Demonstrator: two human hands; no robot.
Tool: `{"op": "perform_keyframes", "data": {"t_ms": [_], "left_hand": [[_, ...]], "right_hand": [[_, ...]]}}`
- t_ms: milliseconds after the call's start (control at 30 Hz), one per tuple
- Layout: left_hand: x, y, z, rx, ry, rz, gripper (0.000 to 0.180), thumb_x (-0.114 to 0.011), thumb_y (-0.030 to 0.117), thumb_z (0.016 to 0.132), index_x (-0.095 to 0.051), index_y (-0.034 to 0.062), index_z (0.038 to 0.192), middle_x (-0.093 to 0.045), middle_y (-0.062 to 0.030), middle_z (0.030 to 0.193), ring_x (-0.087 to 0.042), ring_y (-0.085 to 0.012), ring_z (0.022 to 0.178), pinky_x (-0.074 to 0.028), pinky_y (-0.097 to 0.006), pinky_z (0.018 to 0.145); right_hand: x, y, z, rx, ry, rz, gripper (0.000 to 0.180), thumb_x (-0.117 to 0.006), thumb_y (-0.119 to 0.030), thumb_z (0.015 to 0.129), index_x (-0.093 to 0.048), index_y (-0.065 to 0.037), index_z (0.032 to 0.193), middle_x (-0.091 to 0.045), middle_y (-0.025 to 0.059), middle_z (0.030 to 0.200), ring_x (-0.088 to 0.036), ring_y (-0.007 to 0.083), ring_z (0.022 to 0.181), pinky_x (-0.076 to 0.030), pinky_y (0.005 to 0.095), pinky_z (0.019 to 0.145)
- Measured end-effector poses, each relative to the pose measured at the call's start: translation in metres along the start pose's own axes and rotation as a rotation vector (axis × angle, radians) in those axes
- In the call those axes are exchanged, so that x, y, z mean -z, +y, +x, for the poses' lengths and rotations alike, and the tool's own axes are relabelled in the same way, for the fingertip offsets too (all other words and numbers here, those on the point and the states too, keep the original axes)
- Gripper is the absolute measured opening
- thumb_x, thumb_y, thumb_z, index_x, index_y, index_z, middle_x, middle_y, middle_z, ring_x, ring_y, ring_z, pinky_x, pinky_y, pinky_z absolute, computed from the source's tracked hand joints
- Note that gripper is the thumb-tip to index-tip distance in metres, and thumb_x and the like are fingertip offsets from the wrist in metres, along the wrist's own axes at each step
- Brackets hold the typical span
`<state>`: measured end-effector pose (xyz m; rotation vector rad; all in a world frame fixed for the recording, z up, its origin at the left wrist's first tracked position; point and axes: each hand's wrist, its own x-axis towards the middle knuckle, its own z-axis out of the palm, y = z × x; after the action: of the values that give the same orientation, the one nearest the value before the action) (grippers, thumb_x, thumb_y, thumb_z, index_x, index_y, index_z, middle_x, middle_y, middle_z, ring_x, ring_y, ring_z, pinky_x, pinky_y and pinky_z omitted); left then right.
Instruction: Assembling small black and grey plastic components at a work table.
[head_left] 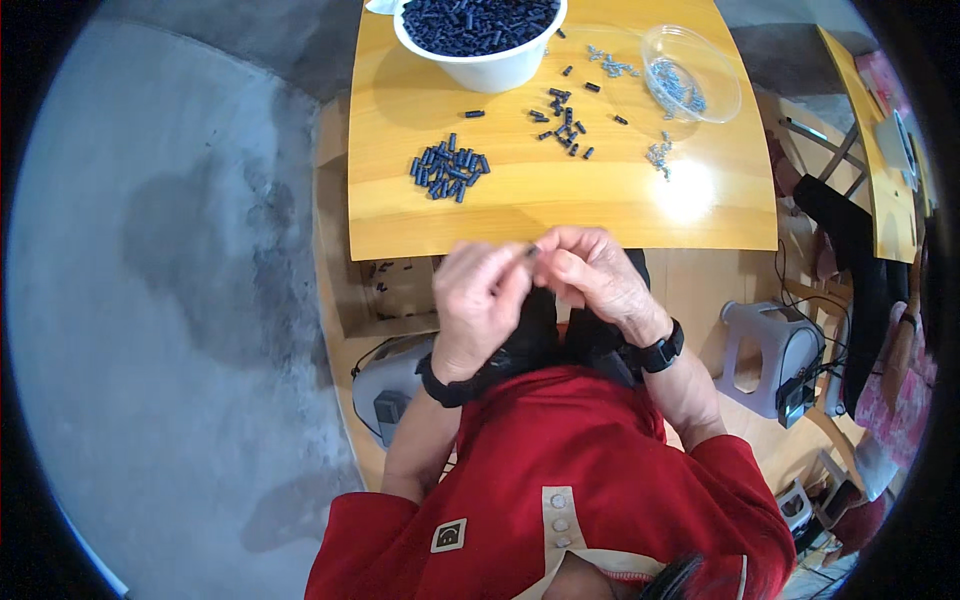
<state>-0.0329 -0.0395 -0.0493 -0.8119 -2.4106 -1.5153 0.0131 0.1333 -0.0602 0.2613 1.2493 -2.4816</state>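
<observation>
Just off the table's front edge, my left hand (478, 300) and my right hand (595, 272) meet fingertip to fingertip. My left fingers pinch a small dark cylindrical piece (531, 250), blurred by motion. My right fingers are closed against its other side; anything small between them is hidden. Beyond my hands on the table lies a heap of short black cylindrical pieces (447, 168). Farther right, more black pieces (566, 125) are scattered loosely. Small silvery metal parts (659, 155) lie in little groups at the right.
A white tub (490, 70) full of black pieces stands at the back of the wooden table (600, 220). Right of it, a clear plastic bowl (735, 95) holds silvery parts. Grey stools (775, 350) stand on the floor. Another person (850, 250) sits at the far right by a second table.
</observation>
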Motion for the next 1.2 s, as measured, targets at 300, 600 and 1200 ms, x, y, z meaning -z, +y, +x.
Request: {"op": "perform_keyframes", "data": {"t_ms": [300, 600, 1200], "left_hand": [[0.022, -0.061, 0.042, 0.063, 0.194, 0.361, 0.013, -0.075, 0.001, 0.078, -0.067, 0.001, 0.089, -0.055, -0.0075, 0.078, -0.056, -0.0198, 0.07, -0.046, -0.031, 0.065], [0.017, -0.083, 0.054, 0.036, 0.104, 0.421, 0.019, -0.075, 0.003, 0.075, -0.069, 0.0043, 0.093, -0.054, -0.0086, 0.082, -0.055, -0.0286, 0.079, -0.044, -0.041, 0.071], [0.008, -0.093, 0.057, 0.084, 0.15, 0.369, 0.015, -0.076, 0.001, 0.075, -0.069, 0.0047, 0.088, -0.057, -0.0082, 0.078, -0.058, -0.0258, 0.073, -0.046, -0.037, 0.068]], "right_hand": [[-0.009, -0.026, 0.059, 0.589, 0.493, -1.124, 0.008, -0.067, -0.007, 0.085, -0.066, -0.002, 0.09, -0.065, 0.0125, 0.08, -0.062, 0.0243, 0.063, -0.051, 0.0343, 0.06], [-0.005, -0.021, 0.106, 0.788, 0.553, -1.632, 0.027, -0.064, -0.006, 0.079, -0.066, -0.005, 0.106, -0.064, 0.0093, 0.104, -0.06, 0.0299, 0.099, -0.048, 0.0441, 0.084], [-0.017, -0.015, 0.113, 0.812, 0.381, -1.586, 0.042, -0.061, -0.002, 0.074, -0.061, 0.001, 0.116, -0.061, 0.016, 0.116, -0.056, 0.0339, 0.11, -0.042, 0.0443, 0.097]]}}
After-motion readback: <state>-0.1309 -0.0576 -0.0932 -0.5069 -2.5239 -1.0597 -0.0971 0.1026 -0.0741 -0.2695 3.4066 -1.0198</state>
